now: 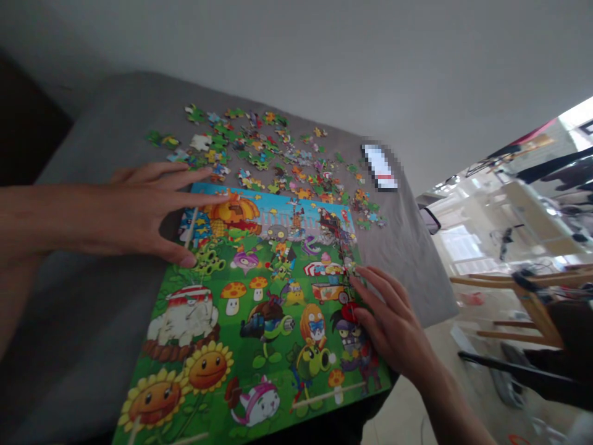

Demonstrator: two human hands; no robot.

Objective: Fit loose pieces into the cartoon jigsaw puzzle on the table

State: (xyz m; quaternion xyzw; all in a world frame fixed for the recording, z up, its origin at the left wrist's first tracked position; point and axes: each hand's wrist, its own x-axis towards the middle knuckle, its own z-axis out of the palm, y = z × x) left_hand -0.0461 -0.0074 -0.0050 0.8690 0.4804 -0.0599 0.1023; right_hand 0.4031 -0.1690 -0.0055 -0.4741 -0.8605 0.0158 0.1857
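Observation:
A colourful cartoon picture board (278,296) lies at a slant near the front of the grey-covered table. It shows sunflowers, mushrooms and other characters on green ground. My left hand (125,210) spreads over its upper left corner, with the thumb on the left edge and a finger on the blue top strip. It holds nothing that I can see. At the right edge, my right hand (393,315) rests with fingers apart, the tips touching the board. A small patterned patch shows by those fingertips; whether it is a loose piece I cannot tell. Loose jigsaw pieces (259,157) lie scattered beyond the board.
Grey cloth (115,123) covers the table, which meets a pale wall at the back. A blurred-out phone (380,167) lies by the far right edge. To the right stand a wooden chair (509,281) and other furniture on a light floor.

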